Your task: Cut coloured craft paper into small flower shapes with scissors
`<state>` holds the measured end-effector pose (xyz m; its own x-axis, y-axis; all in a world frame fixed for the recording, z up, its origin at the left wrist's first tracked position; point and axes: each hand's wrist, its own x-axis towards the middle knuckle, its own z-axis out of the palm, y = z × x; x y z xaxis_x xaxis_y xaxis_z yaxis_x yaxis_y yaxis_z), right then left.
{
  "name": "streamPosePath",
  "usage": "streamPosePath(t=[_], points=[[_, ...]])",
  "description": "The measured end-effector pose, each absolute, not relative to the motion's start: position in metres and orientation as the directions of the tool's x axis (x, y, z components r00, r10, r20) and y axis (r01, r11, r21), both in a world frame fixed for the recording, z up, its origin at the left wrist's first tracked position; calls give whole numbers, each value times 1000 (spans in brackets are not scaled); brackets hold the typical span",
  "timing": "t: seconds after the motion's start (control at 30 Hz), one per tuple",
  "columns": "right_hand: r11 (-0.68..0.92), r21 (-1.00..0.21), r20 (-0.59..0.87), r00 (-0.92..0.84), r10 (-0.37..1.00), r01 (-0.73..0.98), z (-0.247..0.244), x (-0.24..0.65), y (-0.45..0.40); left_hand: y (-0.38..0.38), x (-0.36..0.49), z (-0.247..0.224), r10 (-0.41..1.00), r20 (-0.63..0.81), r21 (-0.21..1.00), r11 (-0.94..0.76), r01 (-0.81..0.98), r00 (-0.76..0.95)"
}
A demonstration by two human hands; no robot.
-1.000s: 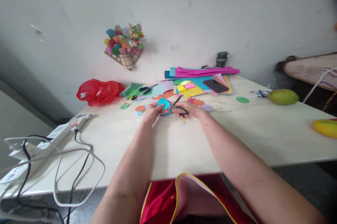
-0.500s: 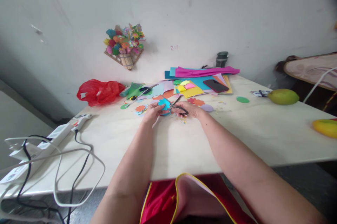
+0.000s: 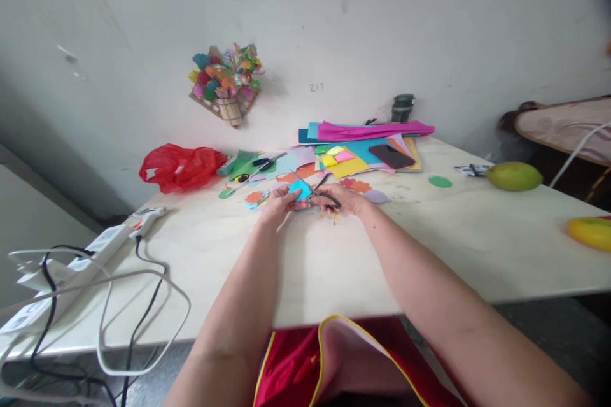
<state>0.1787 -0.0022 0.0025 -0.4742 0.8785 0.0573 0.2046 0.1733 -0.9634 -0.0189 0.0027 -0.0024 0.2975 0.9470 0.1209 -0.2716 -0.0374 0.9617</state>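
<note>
Between the fingers of my left hand (image 3: 280,204) is a bright blue paper cutout (image 3: 300,190) with a scalloped edge. My right hand (image 3: 344,198) is closed round the dark handles of a pair of scissors (image 3: 330,199), whose blades are parted and reach to the paper's right edge. Small paper scraps (image 3: 333,218) lie on the table just below the scissors. To the left of my left hand is a little pile of cut shapes with an orange one (image 3: 256,196) on top. A lilac paper circle (image 3: 375,195) lies right of my right hand.
Coloured paper sheets (image 3: 351,167) and a phone (image 3: 392,155) lie at the back, with a second pair of scissors (image 3: 267,162) left of them. A red plastic bag (image 3: 184,166), a power strip (image 3: 90,251) with cables and a green-yellow mango (image 3: 514,176) are farther out.
The blue paper has turned slightly in my left hand and shifted a little to the right. My right hand with the scissors has barely moved.
</note>
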Motion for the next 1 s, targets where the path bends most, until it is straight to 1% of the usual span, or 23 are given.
streamPosePath(t=[0.33,0.6,0.8,1.0], points=[[169,-971,67,-487,871,170,1,178,-2,6,-20,-6,954,116,953,-29,-302,276],[177,-965,63,-482,874,195,1,178,-1,6,-19,-6,945,151,952,-61,-299,290],[173,-969,68,-485,872,176,-2,178,0,8,-19,-7,953,128,950,-37,-310,276],[174,-967,63,-488,871,187,-5,179,3,9,-20,-10,957,135,949,-51,-310,255]])
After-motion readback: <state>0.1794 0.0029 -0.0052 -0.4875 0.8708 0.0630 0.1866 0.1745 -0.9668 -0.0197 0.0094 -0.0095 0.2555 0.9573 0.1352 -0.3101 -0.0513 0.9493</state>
